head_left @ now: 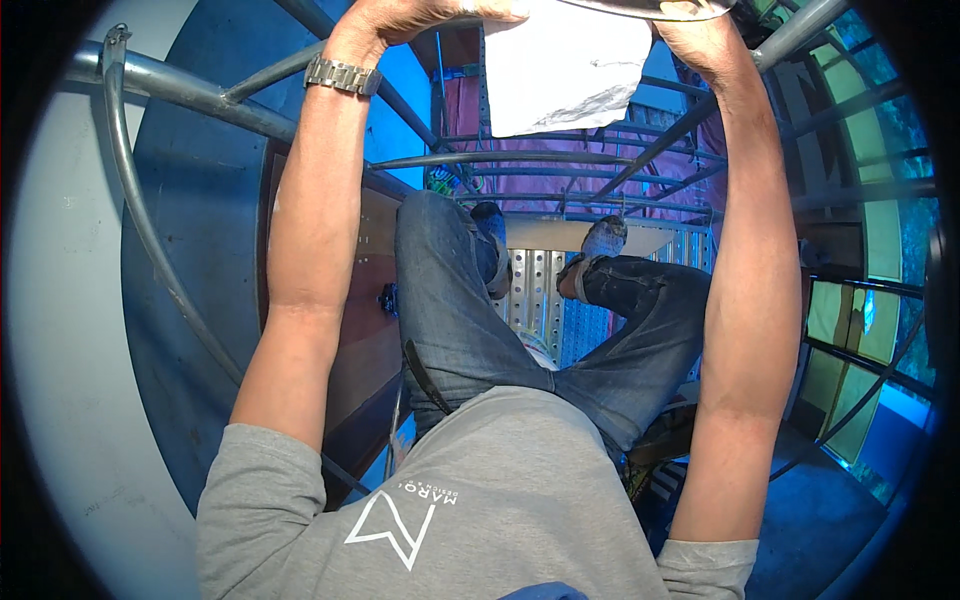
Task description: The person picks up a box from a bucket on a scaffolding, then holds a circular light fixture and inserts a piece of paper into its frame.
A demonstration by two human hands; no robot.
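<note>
Both my arms are raised, and the upper picture edge cuts off part of each hand. A white sheet, cloth or paper with a wrinkled lower edge, hangs between them. Over its top lies the curved shiny rim of something mostly out of the picture. My left hand, below which a metal-band watch sits on the wrist, is closed at the sheet's upper left corner; what it grips is unclear. My right hand is bent in against the right end of the rim, its fingertips mostly hidden.
Metal scaffold tubes cross on both sides and ahead. My jeans-clad legs are spread above a perforated metal platform. A curved pale wall stands at left; a bent metal rod runs down beside it. Purple sheeting hangs beyond.
</note>
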